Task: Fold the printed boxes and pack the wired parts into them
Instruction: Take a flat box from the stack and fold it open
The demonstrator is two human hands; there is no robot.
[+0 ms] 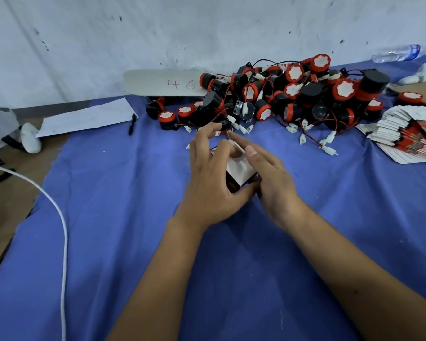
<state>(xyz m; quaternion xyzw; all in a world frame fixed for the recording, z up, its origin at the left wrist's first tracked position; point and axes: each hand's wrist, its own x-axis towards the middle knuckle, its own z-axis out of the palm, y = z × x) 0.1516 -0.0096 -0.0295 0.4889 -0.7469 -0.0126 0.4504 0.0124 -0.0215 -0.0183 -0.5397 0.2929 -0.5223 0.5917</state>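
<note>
Small printed box [241, 168] gripped in left hand [213, 178], right hand [271, 178] open with straight fingers pressing its flap, heap of wired parts [280, 94] at blue cloth's [133, 217] far edge, flat boxes [408, 134] stacked far right.

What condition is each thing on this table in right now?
Small box: partly folded, held in both hands.
Left hand: grips the box.
Right hand: fingers straight, pressing on the box.
Wired parts: heaped loose, wires tangled, unpacked.
Flat boxes: unfolded, fanned in a stack.
Water bottle: lying on its side.
Pen: lying flat beside a sheet of paper.
</note>
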